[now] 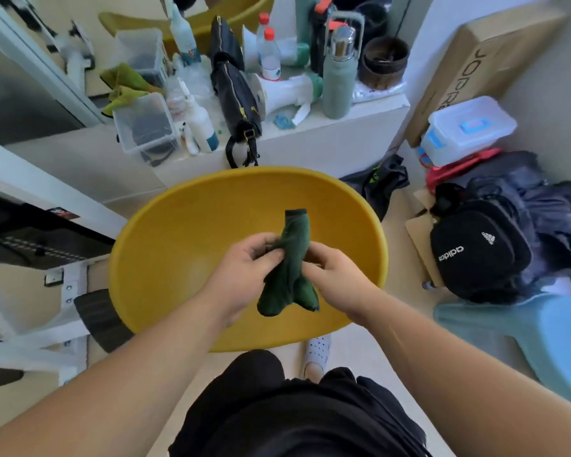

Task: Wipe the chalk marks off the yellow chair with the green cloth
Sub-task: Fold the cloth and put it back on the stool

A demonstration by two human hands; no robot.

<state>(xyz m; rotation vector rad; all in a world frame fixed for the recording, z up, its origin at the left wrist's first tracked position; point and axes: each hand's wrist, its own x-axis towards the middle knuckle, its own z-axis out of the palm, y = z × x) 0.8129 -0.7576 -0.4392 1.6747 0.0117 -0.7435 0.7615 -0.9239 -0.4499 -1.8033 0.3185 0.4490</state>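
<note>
The yellow chair [192, 232] fills the middle of the head view, its rounded seat seen from above. No chalk marks show clearly on the visible seat. A dark green cloth [292, 265] hangs bunched above the seat, held between both hands. My left hand [244, 272] pinches the cloth's left side with thumb and fingers. My right hand [335, 278] grips its right side, fingers curled into the fabric. The cloth's lower folds dangle free of the seat.
A white ledge [353, 127] behind the chair carries bottles, a black bag [234, 94], a megaphone and clear boxes. A black Adidas bag [475, 252] and a clothes pile lie on the right. A light blue stool [541, 334] stands at the lower right, a white frame at the left.
</note>
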